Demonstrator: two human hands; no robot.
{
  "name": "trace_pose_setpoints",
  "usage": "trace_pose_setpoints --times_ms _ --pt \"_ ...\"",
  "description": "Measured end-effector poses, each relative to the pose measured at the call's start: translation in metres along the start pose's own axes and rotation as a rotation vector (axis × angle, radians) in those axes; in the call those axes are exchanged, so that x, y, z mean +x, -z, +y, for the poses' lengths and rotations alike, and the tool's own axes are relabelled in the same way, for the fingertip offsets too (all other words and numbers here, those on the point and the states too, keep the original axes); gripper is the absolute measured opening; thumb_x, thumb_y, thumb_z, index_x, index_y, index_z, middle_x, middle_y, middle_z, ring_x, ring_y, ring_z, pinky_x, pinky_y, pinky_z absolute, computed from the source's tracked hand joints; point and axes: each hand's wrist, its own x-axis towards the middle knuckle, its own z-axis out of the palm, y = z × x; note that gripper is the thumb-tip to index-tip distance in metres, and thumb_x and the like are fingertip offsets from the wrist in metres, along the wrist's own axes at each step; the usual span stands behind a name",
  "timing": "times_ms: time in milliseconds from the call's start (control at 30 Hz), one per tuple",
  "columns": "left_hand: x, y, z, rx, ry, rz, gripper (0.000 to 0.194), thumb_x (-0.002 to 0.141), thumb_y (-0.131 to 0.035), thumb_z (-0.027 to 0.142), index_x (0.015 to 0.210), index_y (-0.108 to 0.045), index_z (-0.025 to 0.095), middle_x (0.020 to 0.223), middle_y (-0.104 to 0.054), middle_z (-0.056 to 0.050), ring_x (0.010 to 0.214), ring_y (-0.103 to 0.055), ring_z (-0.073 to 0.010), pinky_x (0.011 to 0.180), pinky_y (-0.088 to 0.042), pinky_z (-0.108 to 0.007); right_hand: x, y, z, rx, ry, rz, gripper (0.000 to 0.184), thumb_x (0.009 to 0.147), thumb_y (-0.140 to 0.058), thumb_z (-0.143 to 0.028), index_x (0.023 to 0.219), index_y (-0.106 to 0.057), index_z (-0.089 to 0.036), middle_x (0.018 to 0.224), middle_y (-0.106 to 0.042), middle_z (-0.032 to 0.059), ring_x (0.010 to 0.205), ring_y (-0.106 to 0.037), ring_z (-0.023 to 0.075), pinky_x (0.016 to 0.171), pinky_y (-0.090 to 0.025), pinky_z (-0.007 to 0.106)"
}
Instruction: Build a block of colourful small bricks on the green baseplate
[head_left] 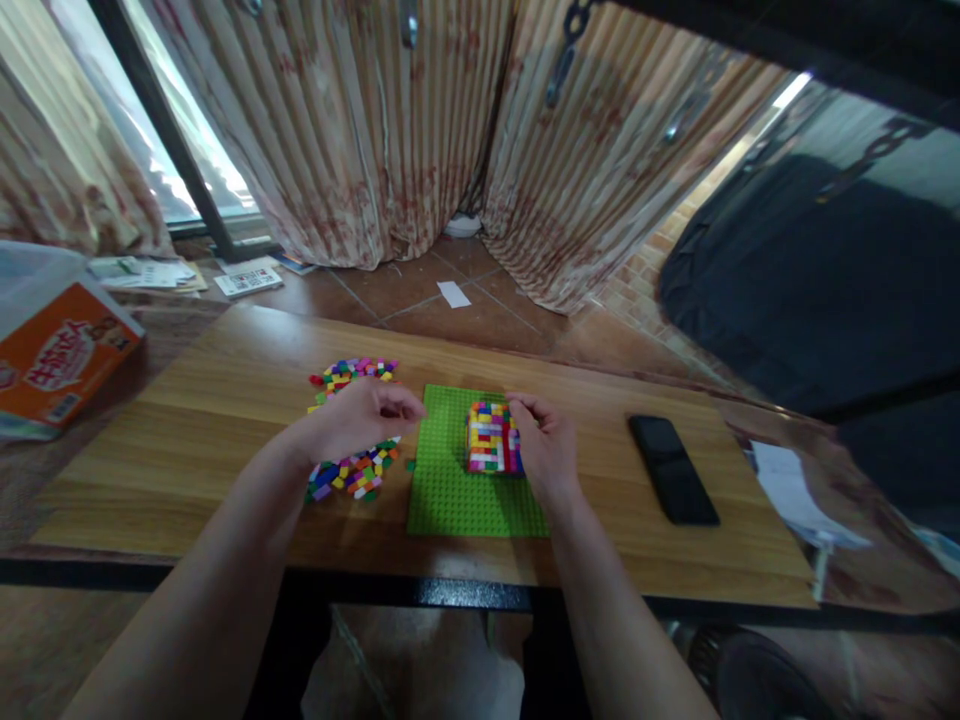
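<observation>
A block of stacked toy bricks (pixel 491 440) in many colours stands on the green baseplate (pixel 442 505). My right hand (pixel 546 440) is at its right side, thumb and fingertips closed together by the upper right corner. Whatever those fingertips may hold is hidden. Above a pile of loose bricks (pixel 352 475) hovers my left hand (pixel 367 415), covering the middle of the pile. Its fingers are curled and pinched near the baseplate's left edge; I cannot make out anything between them. One small green brick (pixel 410 465) lies just left of the baseplate.
The wooden table (pixel 187 440) carries a black phone (pixel 673 470) on the right. Off its left end stands a plastic tub (pixel 67 350) with an orange label. Papers (pixel 802 490) lie beyond the right end. Curtains (pixel 360 130) hang behind, and chains (pixel 566 55) dangle overhead.
</observation>
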Motion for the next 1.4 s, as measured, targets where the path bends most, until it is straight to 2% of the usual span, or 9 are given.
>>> trace_pose_setpoints --times_ms 100,167,267,367,600,767,933,1133,1400 --pt "-0.007 -0.002 0.005 0.064 0.005 -0.171 0.010 0.071 -0.062 0.024 0.071 -0.072 0.023 0.067 -0.071 0.001 0.062 -0.064 -0.0140 0.057 -0.048 -0.022 0.000 0.000 0.000 -0.006 0.005 0.006 0.028 0.080 -0.058 -0.040 0.087 -0.073 -0.017 0.091 -0.073 0.0076 0.086 -0.066 0.0206 0.078 -0.053 0.035" --pt "-0.012 -0.006 0.005 0.092 0.024 -0.219 0.013 0.068 -0.060 0.019 0.069 -0.072 0.024 0.061 -0.068 0.002 0.054 -0.061 -0.0132 0.051 -0.045 -0.021 0.000 -0.001 0.000 -0.018 0.018 0.006 0.026 0.080 -0.059 -0.039 0.086 -0.073 -0.018 0.092 -0.073 0.0074 0.087 -0.066 0.0206 0.080 -0.052 0.036" --pt "-0.018 -0.010 0.003 0.156 0.021 -0.204 0.020 0.063 -0.058 0.015 0.069 -0.074 0.026 0.059 -0.067 0.002 0.050 -0.059 -0.0135 0.045 -0.041 -0.021 0.000 -0.001 0.000 -0.032 0.034 -0.002 0.024 0.080 -0.059 -0.037 0.085 -0.073 -0.019 0.091 -0.073 0.0066 0.086 -0.066 0.0200 0.081 -0.052 0.037" --pt "-0.019 -0.013 0.002 0.224 -0.003 -0.174 0.022 0.061 -0.058 0.013 0.068 -0.074 0.027 0.065 -0.069 0.001 0.054 -0.061 -0.0145 0.047 -0.043 -0.021 0.000 -0.001 0.000 -0.029 0.037 -0.014 0.023 0.080 -0.060 -0.037 0.084 -0.073 -0.019 0.089 -0.073 0.0063 0.084 -0.066 0.0198 0.080 -0.052 0.037" --pt "-0.015 -0.016 0.008 0.324 -0.041 -0.200 0.022 0.064 -0.053 0.009 0.060 -0.067 0.025 0.062 -0.065 0.002 0.055 -0.058 -0.0138 0.052 -0.041 -0.022 0.000 0.000 -0.001 -0.055 0.043 -0.020 0.023 0.080 -0.060 -0.036 0.084 -0.073 -0.018 0.089 -0.072 0.0063 0.084 -0.066 0.0202 0.081 -0.051 0.037" --pt "-0.011 -0.015 0.010 0.389 -0.069 -0.093 0.018 0.074 -0.052 0.014 0.069 -0.067 0.023 0.067 -0.066 0.001 0.062 -0.060 -0.0141 0.059 -0.043 -0.023 -0.001 -0.001 -0.002 -0.079 0.078 -0.012 0.022 0.081 -0.059 -0.035 0.083 -0.074 -0.019 0.087 -0.073 0.0058 0.084 -0.066 0.0201 0.080 -0.051 0.036" --pt "-0.003 -0.022 0.010 0.197 -0.154 0.064 0.015 0.082 -0.054 0.019 0.086 -0.068 0.021 0.086 -0.070 -0.002 0.079 -0.066 -0.0154 0.074 -0.051 -0.027 -0.001 -0.001 -0.004 -0.121 0.118 -0.014 0.019 0.082 -0.059 -0.033 0.082 -0.074 -0.021 0.087 -0.073 0.0047 0.085 -0.066 0.0205 0.082 -0.051 0.036" --pt "0.009 -0.040 0.005 0.012 -0.167 0.228 0.021 0.082 -0.057 0.021 0.099 -0.069 0.019 0.095 -0.072 -0.005 0.087 -0.068 -0.0176 0.082 -0.055 -0.033 -0.001 -0.001 -0.004 -0.158 0.160 -0.026 0.019 0.082 -0.058 -0.031 0.082 -0.073 -0.020 0.088 -0.072 0.0044 0.087 -0.065 0.0203 0.082 -0.050 0.035" --pt "0.017 -0.056 0.007 0.021 -0.155 0.354 0.031 0.082 -0.059 0.024 0.111 -0.067 0.018 0.095 -0.074 -0.005 0.086 -0.070 -0.0184 0.087 -0.057 -0.037 -0.004 -0.001 -0.010 -0.168 0.174 -0.029 0.018 0.082 -0.058 -0.028 0.085 -0.073 -0.019 0.091 -0.071 0.0056 0.089 -0.065 0.0201 0.083 -0.049 0.034"
